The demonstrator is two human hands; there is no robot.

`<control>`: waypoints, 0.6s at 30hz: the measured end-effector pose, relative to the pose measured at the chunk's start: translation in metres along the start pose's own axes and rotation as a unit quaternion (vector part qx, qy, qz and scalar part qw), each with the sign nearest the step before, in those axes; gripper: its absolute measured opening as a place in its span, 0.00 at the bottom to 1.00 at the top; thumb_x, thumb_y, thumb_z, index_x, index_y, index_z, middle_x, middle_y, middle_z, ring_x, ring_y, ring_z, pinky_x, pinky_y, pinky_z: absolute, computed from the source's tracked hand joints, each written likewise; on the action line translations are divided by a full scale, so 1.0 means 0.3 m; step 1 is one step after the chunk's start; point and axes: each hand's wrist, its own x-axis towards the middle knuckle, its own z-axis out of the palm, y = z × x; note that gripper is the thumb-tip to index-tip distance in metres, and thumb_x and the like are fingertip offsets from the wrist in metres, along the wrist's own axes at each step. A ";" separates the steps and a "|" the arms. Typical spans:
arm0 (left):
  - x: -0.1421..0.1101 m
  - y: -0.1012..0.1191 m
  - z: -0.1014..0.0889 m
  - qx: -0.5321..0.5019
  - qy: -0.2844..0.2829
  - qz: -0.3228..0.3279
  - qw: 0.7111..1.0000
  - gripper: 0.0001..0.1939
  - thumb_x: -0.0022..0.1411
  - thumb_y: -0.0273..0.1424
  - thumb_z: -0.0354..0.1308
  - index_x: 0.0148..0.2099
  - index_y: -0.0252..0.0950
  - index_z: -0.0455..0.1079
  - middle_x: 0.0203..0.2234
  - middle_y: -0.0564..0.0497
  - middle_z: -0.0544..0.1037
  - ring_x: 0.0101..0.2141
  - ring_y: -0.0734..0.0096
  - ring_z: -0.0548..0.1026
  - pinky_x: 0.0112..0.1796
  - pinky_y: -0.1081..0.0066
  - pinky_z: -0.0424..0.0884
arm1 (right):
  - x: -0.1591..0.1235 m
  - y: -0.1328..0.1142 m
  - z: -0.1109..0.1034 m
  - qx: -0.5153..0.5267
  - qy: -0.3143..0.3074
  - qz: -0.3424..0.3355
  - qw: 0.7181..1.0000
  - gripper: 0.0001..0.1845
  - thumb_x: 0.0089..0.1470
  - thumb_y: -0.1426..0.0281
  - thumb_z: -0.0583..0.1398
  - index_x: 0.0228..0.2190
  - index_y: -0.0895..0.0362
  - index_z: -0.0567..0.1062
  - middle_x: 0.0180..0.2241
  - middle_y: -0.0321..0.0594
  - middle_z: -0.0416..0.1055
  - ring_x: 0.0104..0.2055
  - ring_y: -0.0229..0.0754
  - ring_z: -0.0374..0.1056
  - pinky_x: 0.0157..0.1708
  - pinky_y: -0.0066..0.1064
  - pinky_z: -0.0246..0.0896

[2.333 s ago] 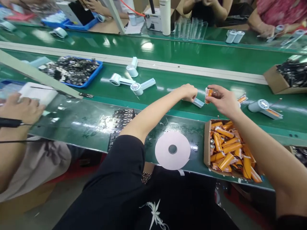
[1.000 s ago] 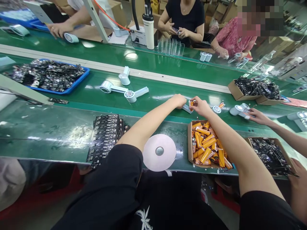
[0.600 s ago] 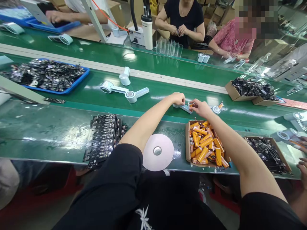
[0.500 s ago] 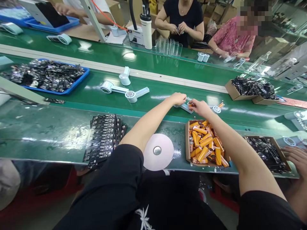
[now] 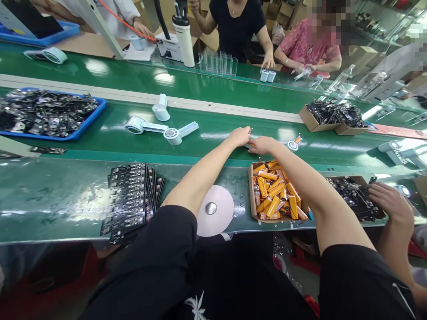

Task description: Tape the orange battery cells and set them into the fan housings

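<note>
On the green belt my left hand (image 5: 239, 137) is closed around the head end of a light-blue handheld fan shell (image 5: 247, 146), most of which is hidden. My right hand (image 5: 263, 145) bends over its handle, with its fingers closed on an orange cylindrical battery (image 5: 252, 145). The battery lies at the handle; how deep it sits cannot be made out. Below my right forearm stands a cardboard box (image 5: 252, 191) of orange batteries (image 5: 276, 188). Right of my hand lies another fan shell (image 5: 292, 145) with an orange battery at it.
Several fan shells (image 5: 172, 136) lie left on the belt. Stacked circuit boards (image 5: 128, 195) and a pink disc (image 5: 222, 213) are on the near ledge. A blue tray (image 5: 90, 119) holds more boards. At right, a co-worker's hand (image 5: 388, 200) is beside a box of boards (image 5: 355, 195).
My right hand has brought the battery left onto the fan handle, closer to my left hand. The view has shifted slightly. The co-worker's hand at right has moved over the box of boards.
</note>
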 end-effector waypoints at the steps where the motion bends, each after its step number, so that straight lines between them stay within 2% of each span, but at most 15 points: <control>1: -0.031 0.006 -0.017 0.000 0.013 0.005 1.000 0.21 0.77 0.31 0.49 0.67 0.31 0.68 0.60 0.33 0.79 0.61 0.49 0.76 0.58 0.57 0.72 | -0.026 -0.002 -0.030 0.002 0.002 -0.001 1.000 0.22 0.70 0.56 0.66 0.57 0.59 0.77 0.57 0.46 0.77 0.55 0.53 0.77 0.56 0.51 0.76; 3: -0.151 -0.004 -0.045 0.006 0.046 0.045 0.998 0.24 0.76 0.32 0.53 0.70 0.30 0.64 0.67 0.33 0.73 0.69 0.49 0.67 0.65 0.55 0.66 | -0.109 -0.001 -0.091 0.001 0.002 0.001 1.000 0.19 0.72 0.58 0.64 0.55 0.58 0.79 0.55 0.47 0.80 0.55 0.53 0.78 0.58 0.51 0.75; 5: -0.354 -0.044 -0.050 0.023 0.061 0.137 0.988 0.25 0.75 0.34 0.57 0.70 0.32 0.66 0.68 0.35 0.72 0.71 0.49 0.64 0.68 0.54 0.62 | -0.249 0.005 -0.136 0.022 0.020 -0.006 1.000 0.16 0.73 0.61 0.62 0.53 0.55 0.82 0.53 0.46 0.83 0.54 0.52 0.79 0.59 0.49 0.75; 7: -0.619 -0.106 -0.023 0.039 -0.001 0.248 0.968 0.19 0.75 0.39 0.59 0.62 0.36 0.74 0.59 0.40 0.80 0.62 0.52 0.74 0.64 0.55 0.68 | -0.435 0.009 -0.150 0.075 0.054 -0.023 0.995 0.15 0.72 0.62 0.61 0.51 0.53 0.84 0.51 0.45 0.85 0.53 0.51 0.81 0.57 0.45 0.76; 8: -0.757 -0.140 0.001 0.047 -0.049 0.292 0.954 0.20 0.73 0.43 0.63 0.59 0.38 0.76 0.56 0.42 0.82 0.60 0.52 0.77 0.63 0.55 0.70 | -0.534 0.006 -0.144 0.107 0.069 -0.030 0.991 0.14 0.71 0.61 0.62 0.49 0.53 0.85 0.49 0.44 0.86 0.51 0.51 0.82 0.55 0.43 0.77; 10: -1.003 -0.202 0.059 0.081 -0.068 0.285 0.953 0.30 0.65 0.49 0.70 0.63 0.39 0.75 0.61 0.40 0.80 0.65 0.44 0.73 0.68 0.48 0.65 | -0.714 -0.016 -0.108 0.168 0.082 -0.035 0.982 0.11 0.70 0.62 0.64 0.45 0.51 0.86 0.43 0.41 0.87 0.45 0.49 0.84 0.49 0.39 0.79; 12: -1.168 -0.242 0.115 0.116 -0.047 0.241 0.962 0.34 0.62 0.43 0.74 0.66 0.38 0.73 0.65 0.38 0.77 0.67 0.37 0.70 0.66 0.42 0.66 | -0.836 -0.063 -0.053 0.220 0.097 -0.023 0.970 0.09 0.69 0.63 0.65 0.41 0.50 0.86 0.39 0.40 0.87 0.41 0.46 0.84 0.46 0.36 0.79; 13: -1.215 -0.248 0.135 0.126 -0.032 0.226 0.965 0.33 0.62 0.39 0.74 0.66 0.38 0.72 0.64 0.38 0.77 0.66 0.36 0.71 0.64 0.41 0.68 | -0.870 -0.095 -0.024 0.247 0.108 -0.011 0.963 0.09 0.69 0.63 0.65 0.40 0.50 0.86 0.39 0.40 0.87 0.41 0.46 0.84 0.44 0.35 0.79; 15: -1.248 -0.227 0.157 0.114 0.021 0.218 0.969 0.32 0.62 0.34 0.73 0.65 0.36 0.70 0.60 0.37 0.80 0.64 0.36 0.72 0.60 0.43 0.73 | -0.892 -0.169 0.028 0.315 0.109 0.024 0.943 0.10 0.70 0.61 0.64 0.44 0.51 0.85 0.41 0.42 0.87 0.40 0.45 0.84 0.39 0.33 0.78; 16: -1.243 -0.202 0.157 0.093 0.066 0.218 0.969 0.32 0.62 0.34 0.73 0.65 0.35 0.69 0.57 0.37 0.81 0.62 0.37 0.72 0.59 0.44 0.74 | -0.886 -0.210 0.049 0.354 0.087 0.042 0.930 0.13 0.70 0.60 0.64 0.49 0.52 0.83 0.43 0.44 0.86 0.38 0.45 0.84 0.35 0.32 0.77; 18: -1.210 -0.135 0.146 0.044 0.186 0.210 0.959 0.34 0.62 0.37 0.74 0.65 0.34 0.66 0.53 0.36 0.81 0.61 0.37 0.71 0.59 0.44 0.75 | -0.855 -0.297 0.078 0.428 0.004 0.056 0.902 0.28 0.66 0.55 0.68 0.62 0.53 0.76 0.44 0.45 0.86 0.34 0.43 0.82 0.28 0.29 0.73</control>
